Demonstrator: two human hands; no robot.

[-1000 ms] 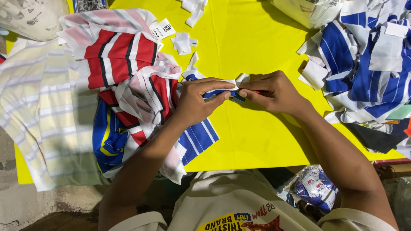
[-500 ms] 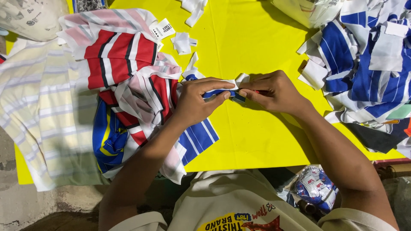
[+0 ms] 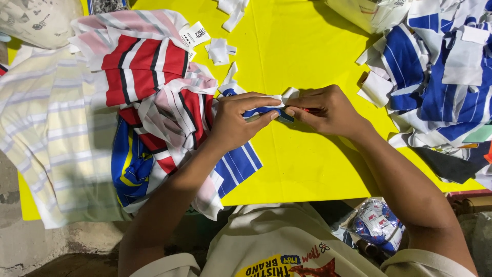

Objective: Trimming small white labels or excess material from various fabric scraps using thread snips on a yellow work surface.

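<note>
Head view: nearest the near edge of the yellow bench [image 3: 318, 169], off its near right corner, lies a small crumpled plastic bag [image 3: 378, 221] with red and blue print. Further in, both forearms reach to the middle of the bench, where the hands meet. The left hand [image 3: 237, 123] has its fingers [image 3: 266, 97] closed around a small blue-and-white striped cloth piece [image 3: 260, 111], thumb beneath and fingers over the top. The right hand [image 3: 328, 109] pinches the same piece from the other side, its fingers closed on the white end; something thin and red shows under them, too hidden to tell what. The piece is held just above the bench top. Beside the left wrist, toward the left edge, lies a heap of red, white and blue striped clothes [image 3: 154, 102], with a pale yellow striped shirt [image 3: 51, 138] hanging over that edge. Along the right edge sits a pile of blue-and-white cloth cuttings [image 3: 441, 77]. At the far edge lie small white scraps [image 3: 220, 50].
</note>
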